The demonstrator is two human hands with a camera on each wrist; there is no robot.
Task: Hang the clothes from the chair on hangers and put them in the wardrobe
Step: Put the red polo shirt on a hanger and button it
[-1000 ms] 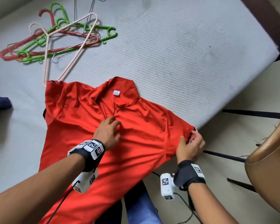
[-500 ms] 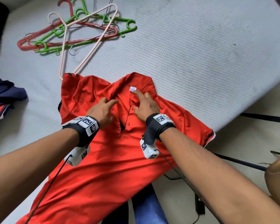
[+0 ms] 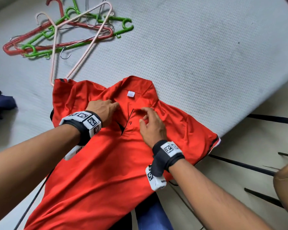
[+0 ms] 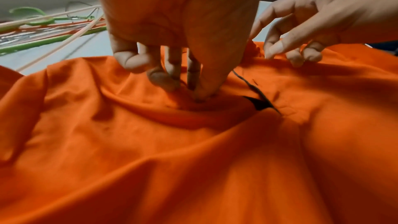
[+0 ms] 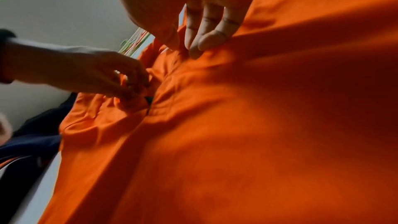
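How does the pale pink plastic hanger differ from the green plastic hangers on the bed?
The pale pink plastic hanger is thin and plain and lies on top; the green plastic hangers are thicker with side hooks and lie beneath. The pink one reaches the red polo shirt; the green ones lie apart from it. All lie flat on the mattress.

Bedroom: mattress, hangers, clothes.
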